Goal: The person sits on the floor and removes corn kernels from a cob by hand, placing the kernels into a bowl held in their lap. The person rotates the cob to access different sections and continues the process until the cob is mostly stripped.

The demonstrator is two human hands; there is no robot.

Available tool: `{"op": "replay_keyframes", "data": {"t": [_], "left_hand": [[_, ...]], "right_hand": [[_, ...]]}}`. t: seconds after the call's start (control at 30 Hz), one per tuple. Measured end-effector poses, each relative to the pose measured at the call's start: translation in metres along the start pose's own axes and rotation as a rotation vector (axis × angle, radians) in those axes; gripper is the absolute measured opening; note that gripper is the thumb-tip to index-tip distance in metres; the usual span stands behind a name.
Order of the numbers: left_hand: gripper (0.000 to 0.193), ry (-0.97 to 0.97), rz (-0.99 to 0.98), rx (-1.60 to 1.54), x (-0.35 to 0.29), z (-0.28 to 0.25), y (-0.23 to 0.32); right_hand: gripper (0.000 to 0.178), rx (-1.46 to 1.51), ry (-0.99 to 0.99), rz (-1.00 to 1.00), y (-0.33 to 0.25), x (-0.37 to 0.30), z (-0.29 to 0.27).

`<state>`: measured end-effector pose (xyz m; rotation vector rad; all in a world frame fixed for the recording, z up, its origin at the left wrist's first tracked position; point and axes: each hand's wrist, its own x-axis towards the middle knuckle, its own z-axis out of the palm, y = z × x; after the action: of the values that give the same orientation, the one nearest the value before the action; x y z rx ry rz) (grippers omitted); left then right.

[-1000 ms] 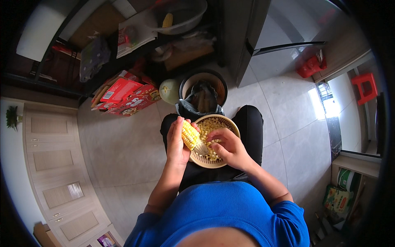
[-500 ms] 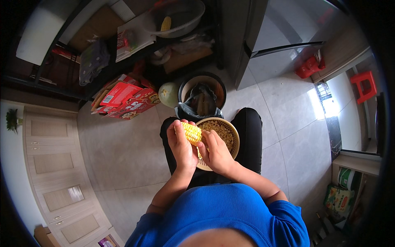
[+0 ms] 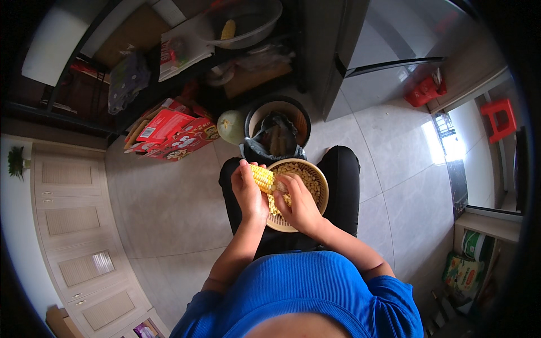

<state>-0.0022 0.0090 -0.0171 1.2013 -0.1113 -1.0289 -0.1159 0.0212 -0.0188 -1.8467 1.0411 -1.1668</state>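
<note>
An ear of corn (image 3: 261, 178) lies tilted between my hands, yellow kernels on its upper left part and a bare pale cob at its lower right end. My left hand (image 3: 249, 191) is wrapped round the kernel-covered part. At the bare end, the fingers of my right hand (image 3: 296, 201) are curled against the cob. Below them a tan woven-look plastic basket (image 3: 323, 194) rests on my lap between my knees. Loose corn kernels (image 3: 307, 176) cover much of its bottom, with brighter yellow ones under my hands.
A bin with a black bag (image 3: 273, 141) stands just beyond the basket, beside a pale green round melon (image 3: 231, 126). Red cartons (image 3: 179, 135) lie at the left. A shelf holds a clear bowl (image 3: 262, 34) with another corn ear (image 3: 228, 30). A grey fridge (image 3: 389, 39) stands far right.
My right hand has shifted slightly right and down along the ear. More bare cob shows at the right end, and bright kernels now show in the basket beneath.
</note>
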Motion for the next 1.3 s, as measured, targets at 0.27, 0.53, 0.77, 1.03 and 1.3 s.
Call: {"op": "replay_keyframes", "data": {"t": [0.27,0.53,0.77,1.03,1.3], "left_hand": [[0.029,-0.093,-0.006,0.091,0.003,-0.006,-0.005],[0.034,-0.339,-0.329,-0.242,0.016,-0.021,0.012],[0.037,-0.416,-0.134,-0.236,0.007,-0.007,0.004],[0.034,-0.386,0.065,0.132,-0.007,0.007,-0.006],[0.032,-0.297,0.090,0.113,-0.013,0.013,-0.004]], "right_hand": [[0.020,-0.076,-0.145,-0.037,0.009,0.007,-0.016],[0.012,0.083,-0.331,0.277,0.024,0.002,-0.040],[0.023,0.749,-0.240,0.691,0.034,-0.003,-0.018],[0.033,0.463,-0.073,0.454,0.009,0.005,0.002],[0.038,0.285,-0.154,0.387,0.002,0.011,-0.008]]}}
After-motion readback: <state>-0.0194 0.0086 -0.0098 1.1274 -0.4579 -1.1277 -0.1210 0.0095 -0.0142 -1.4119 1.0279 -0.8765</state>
